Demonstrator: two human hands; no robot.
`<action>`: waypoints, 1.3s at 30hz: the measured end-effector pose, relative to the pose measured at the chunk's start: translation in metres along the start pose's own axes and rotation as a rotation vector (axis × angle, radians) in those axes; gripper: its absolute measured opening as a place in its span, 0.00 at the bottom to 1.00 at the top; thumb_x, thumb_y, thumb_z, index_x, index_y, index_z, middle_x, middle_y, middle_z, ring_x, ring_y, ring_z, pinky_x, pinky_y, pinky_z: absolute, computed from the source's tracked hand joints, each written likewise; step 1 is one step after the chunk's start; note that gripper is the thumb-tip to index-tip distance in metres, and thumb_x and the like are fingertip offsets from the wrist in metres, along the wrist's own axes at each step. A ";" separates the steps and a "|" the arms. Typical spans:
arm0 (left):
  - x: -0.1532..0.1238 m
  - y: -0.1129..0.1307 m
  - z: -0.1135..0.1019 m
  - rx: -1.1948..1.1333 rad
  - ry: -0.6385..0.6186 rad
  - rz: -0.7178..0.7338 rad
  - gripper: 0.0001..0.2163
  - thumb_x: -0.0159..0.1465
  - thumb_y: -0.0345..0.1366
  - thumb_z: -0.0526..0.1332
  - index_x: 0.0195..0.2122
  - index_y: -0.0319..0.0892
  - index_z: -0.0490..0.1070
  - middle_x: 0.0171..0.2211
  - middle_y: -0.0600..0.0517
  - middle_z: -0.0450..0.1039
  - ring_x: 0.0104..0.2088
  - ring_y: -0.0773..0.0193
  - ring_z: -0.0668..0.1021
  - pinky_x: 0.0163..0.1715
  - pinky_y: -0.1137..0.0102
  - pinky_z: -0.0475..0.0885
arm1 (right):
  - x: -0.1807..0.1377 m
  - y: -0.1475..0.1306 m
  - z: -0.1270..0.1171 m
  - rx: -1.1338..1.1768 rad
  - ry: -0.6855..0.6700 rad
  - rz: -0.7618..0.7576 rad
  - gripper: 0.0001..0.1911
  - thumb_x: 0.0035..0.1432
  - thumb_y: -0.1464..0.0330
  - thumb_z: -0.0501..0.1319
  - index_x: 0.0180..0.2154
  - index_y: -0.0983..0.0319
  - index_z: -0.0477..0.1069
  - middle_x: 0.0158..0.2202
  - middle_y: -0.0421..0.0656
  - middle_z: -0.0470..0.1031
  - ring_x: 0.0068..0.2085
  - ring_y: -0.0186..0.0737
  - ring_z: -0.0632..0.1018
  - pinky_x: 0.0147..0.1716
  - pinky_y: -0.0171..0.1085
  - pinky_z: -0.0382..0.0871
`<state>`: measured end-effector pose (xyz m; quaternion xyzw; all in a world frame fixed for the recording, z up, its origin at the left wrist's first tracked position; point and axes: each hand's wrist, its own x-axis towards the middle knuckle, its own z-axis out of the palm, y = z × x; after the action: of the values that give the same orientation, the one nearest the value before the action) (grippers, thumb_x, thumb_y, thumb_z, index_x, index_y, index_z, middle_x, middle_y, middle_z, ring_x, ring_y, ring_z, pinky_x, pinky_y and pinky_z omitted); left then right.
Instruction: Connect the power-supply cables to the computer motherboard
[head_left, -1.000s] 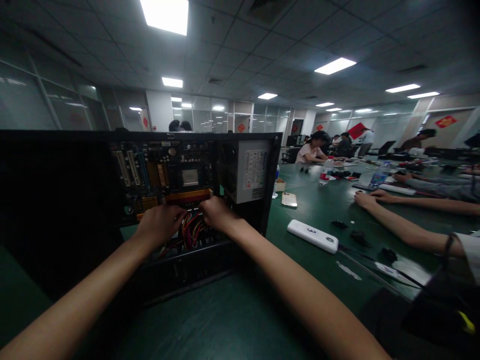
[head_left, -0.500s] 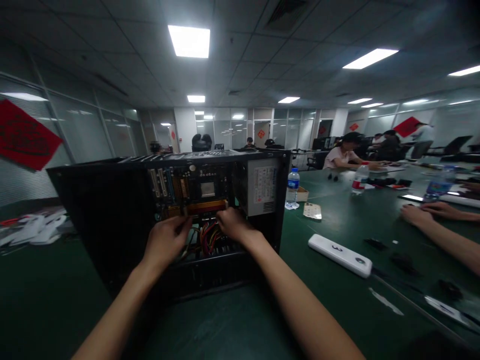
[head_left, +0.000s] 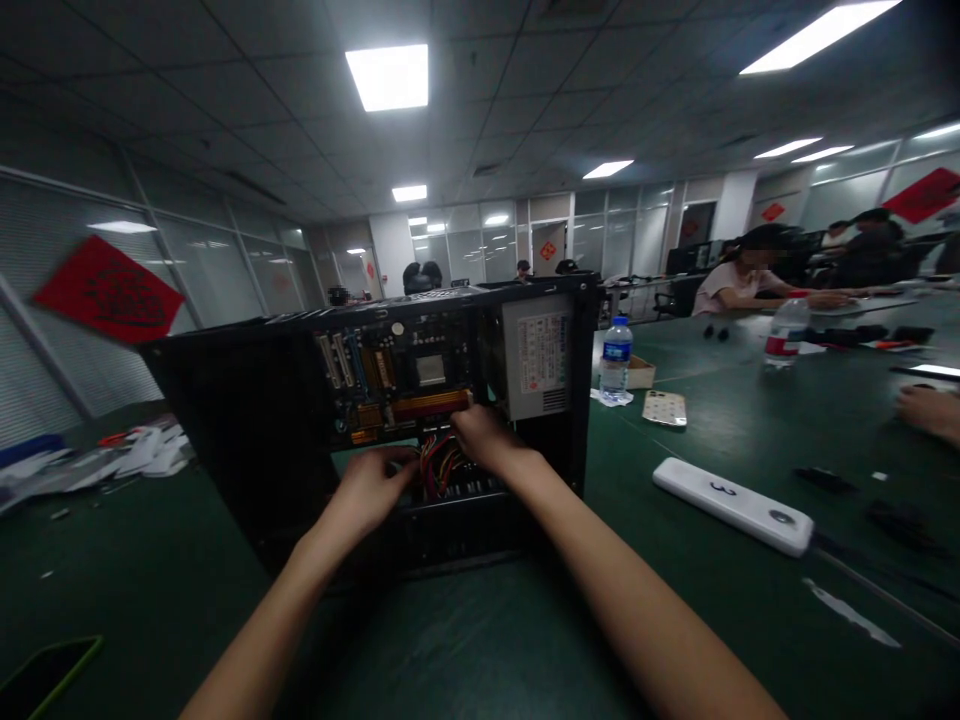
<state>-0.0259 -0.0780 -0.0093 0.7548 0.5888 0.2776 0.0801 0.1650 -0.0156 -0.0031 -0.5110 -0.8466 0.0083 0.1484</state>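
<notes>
An open black computer case (head_left: 247,420) stands on the green table (head_left: 465,640) in front of me, its motherboard (head_left: 390,375) facing me and a grey power supply (head_left: 540,355) at its right. My left hand (head_left: 371,490) reaches into the case's lower part with curled fingers beside a bundle of red and yellow wires (head_left: 439,465). My right hand (head_left: 484,440) is closed just below the motherboard's orange slot, at the top of the wires. What either hand grips is hidden.
A white power strip marked 3 (head_left: 731,505) lies to the right with its cable. A water bottle (head_left: 615,358) and a phone case (head_left: 664,408) sit behind it. Other people sit along the table's far right. Papers (head_left: 135,455) lie at the left; a dark phone (head_left: 41,680) sits bottom left.
My view has swung left and the case now sits more centrally. My left hand has dropped lower inside the case. My right hand stays at the wires under the motherboard.
</notes>
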 end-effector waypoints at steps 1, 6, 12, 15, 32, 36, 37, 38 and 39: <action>0.007 -0.001 0.000 0.006 -0.073 0.005 0.16 0.65 0.43 0.55 0.39 0.41 0.80 0.38 0.47 0.81 0.39 0.54 0.80 0.38 0.67 0.67 | 0.001 0.000 0.000 -0.002 -0.004 0.006 0.15 0.65 0.74 0.56 0.48 0.68 0.77 0.46 0.59 0.77 0.49 0.48 0.78 0.46 0.36 0.68; 0.031 -0.004 0.016 0.034 -0.142 -0.053 0.23 0.67 0.47 0.50 0.24 0.39 0.75 0.22 0.50 0.73 0.26 0.61 0.73 0.26 0.70 0.57 | 0.004 -0.001 0.002 -0.024 0.005 0.033 0.14 0.63 0.76 0.55 0.44 0.69 0.79 0.44 0.60 0.79 0.46 0.50 0.80 0.41 0.37 0.70; 0.035 -0.004 0.024 0.014 -0.166 -0.065 0.24 0.68 0.48 0.49 0.25 0.39 0.76 0.22 0.51 0.73 0.25 0.63 0.72 0.25 0.71 0.56 | 0.006 0.001 0.007 -0.017 0.040 0.027 0.14 0.60 0.76 0.56 0.43 0.68 0.79 0.43 0.59 0.79 0.44 0.51 0.81 0.39 0.37 0.69; 0.033 -0.003 0.020 0.012 -0.155 -0.063 0.21 0.68 0.45 0.50 0.28 0.39 0.77 0.25 0.49 0.77 0.28 0.61 0.75 0.26 0.71 0.58 | 0.007 0.004 0.010 -0.010 0.062 0.024 0.14 0.59 0.76 0.57 0.42 0.68 0.80 0.42 0.59 0.80 0.44 0.52 0.81 0.38 0.37 0.69; 0.026 -0.009 0.011 0.015 -0.213 -0.001 0.15 0.61 0.44 0.57 0.33 0.41 0.81 0.31 0.49 0.81 0.35 0.55 0.80 0.30 0.70 0.63 | 0.004 0.000 0.013 0.335 -0.015 0.160 0.17 0.63 0.62 0.57 0.32 0.67 0.79 0.30 0.49 0.80 0.32 0.39 0.78 0.25 0.33 0.60; 0.026 -0.016 0.011 0.003 -0.286 0.019 0.13 0.54 0.36 0.60 0.38 0.43 0.81 0.36 0.48 0.82 0.40 0.53 0.80 0.36 0.69 0.68 | -0.005 -0.011 0.023 0.541 -0.177 -0.015 0.16 0.60 0.58 0.61 0.35 0.65 0.79 0.32 0.44 0.80 0.33 0.39 0.77 0.28 0.31 0.62; 0.026 -0.017 0.012 0.007 -0.301 0.017 0.14 0.53 0.34 0.60 0.39 0.42 0.81 0.38 0.48 0.82 0.41 0.52 0.80 0.37 0.68 0.68 | -0.006 -0.014 0.025 0.572 -0.192 -0.063 0.14 0.59 0.60 0.62 0.37 0.64 0.79 0.33 0.43 0.80 0.36 0.40 0.77 0.30 0.31 0.63; 0.026 -0.017 0.012 0.007 -0.310 0.016 0.15 0.52 0.33 0.60 0.40 0.42 0.81 0.39 0.47 0.82 0.42 0.52 0.80 0.38 0.68 0.69 | -0.007 -0.016 0.026 0.587 -0.203 -0.093 0.11 0.59 0.63 0.63 0.38 0.63 0.78 0.34 0.43 0.80 0.37 0.40 0.77 0.31 0.31 0.64; 0.026 -0.017 0.012 0.005 -0.313 0.015 0.16 0.51 0.33 0.61 0.41 0.42 0.81 0.41 0.47 0.82 0.43 0.52 0.80 0.39 0.68 0.69 | -0.008 -0.018 0.027 0.599 -0.214 -0.104 0.10 0.59 0.65 0.62 0.38 0.63 0.78 0.34 0.43 0.80 0.37 0.40 0.77 0.32 0.31 0.64</action>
<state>-0.0295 -0.0464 -0.0186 0.7935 0.5640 0.1560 0.1669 0.1461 -0.0271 -0.0277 -0.3968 -0.8422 0.3035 0.2026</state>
